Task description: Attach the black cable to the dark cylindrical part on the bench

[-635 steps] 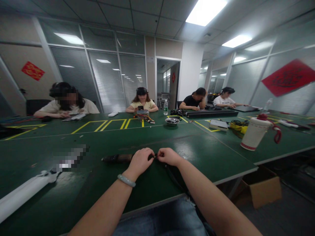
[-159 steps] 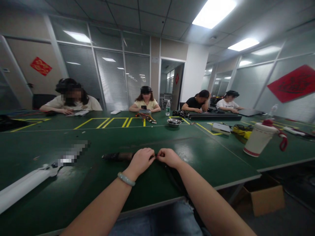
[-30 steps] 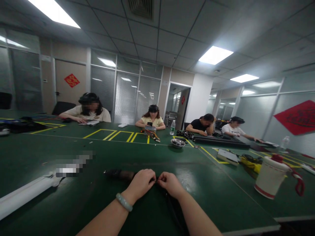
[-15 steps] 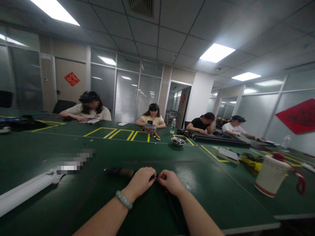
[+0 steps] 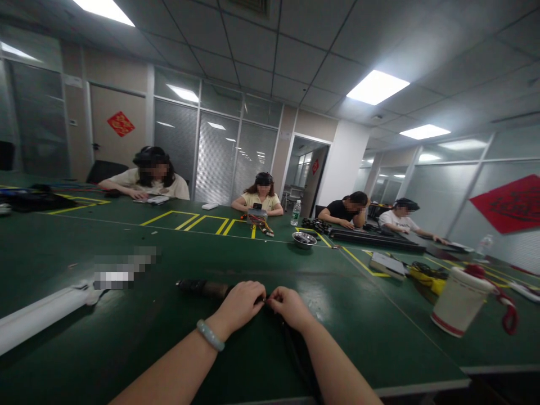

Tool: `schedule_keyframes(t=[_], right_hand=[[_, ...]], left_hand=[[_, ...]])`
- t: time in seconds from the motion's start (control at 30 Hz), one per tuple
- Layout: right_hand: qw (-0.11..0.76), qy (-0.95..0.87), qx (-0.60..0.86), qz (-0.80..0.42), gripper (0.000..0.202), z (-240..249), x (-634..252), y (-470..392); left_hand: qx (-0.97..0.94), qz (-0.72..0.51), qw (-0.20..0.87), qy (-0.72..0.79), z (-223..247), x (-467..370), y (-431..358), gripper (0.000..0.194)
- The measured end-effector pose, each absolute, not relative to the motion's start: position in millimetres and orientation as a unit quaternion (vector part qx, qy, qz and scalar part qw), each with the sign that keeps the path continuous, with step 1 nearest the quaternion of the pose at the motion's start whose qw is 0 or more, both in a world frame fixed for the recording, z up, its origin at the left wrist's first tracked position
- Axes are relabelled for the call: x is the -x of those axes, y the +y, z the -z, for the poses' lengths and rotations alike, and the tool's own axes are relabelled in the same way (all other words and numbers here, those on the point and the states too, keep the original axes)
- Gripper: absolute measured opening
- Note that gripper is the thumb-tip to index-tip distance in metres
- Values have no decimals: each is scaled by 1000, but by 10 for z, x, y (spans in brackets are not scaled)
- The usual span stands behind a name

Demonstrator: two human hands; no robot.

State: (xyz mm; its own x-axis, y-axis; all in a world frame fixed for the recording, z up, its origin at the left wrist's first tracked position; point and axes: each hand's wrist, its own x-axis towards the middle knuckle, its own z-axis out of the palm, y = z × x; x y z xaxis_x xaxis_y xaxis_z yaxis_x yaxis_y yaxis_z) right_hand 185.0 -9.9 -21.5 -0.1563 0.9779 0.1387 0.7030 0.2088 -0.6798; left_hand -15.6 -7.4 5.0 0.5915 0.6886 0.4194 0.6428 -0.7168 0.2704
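A dark electric screwdriver [image 5: 206,288], with a brownish section and a small metal tip pointing left, lies on the green table. My left hand [image 5: 242,301] is closed around its right end, fingers bent down. Close beside it, fingertips nearly touching, my right hand [image 5: 289,306] pinches at the black cable [image 5: 291,343]. That cable runs down from under my right hand along the inside of my forearm. Exactly what sits between the fingertips is small and mostly hidden.
A long white roll or tube [image 5: 46,320] lies at left. A cream cup with red strap [image 5: 459,301] stands at right. Ahead are a metal bowl [image 5: 304,240], a water bottle [image 5: 296,214], a grey box [image 5: 387,264] and black bars [image 5: 375,239]. Several people sit across the table.
The view has shifted slightly. My hands stay together in nearly the same place, with only small finger movement; the screwdriver lies much as before.
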Motion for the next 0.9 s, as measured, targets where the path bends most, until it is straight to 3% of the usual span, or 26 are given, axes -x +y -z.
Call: schedule_keyframes(t=[0.47,0.9], right_hand=[[301,-712,592,-227,18,217,-1836,-108],[327,-713,608,-123,11,155,-1759,-148]], left_hand=[[-896,-250,29,367,-16,134,-15,8],[-897,-239,39,370,12,111,41,9]])
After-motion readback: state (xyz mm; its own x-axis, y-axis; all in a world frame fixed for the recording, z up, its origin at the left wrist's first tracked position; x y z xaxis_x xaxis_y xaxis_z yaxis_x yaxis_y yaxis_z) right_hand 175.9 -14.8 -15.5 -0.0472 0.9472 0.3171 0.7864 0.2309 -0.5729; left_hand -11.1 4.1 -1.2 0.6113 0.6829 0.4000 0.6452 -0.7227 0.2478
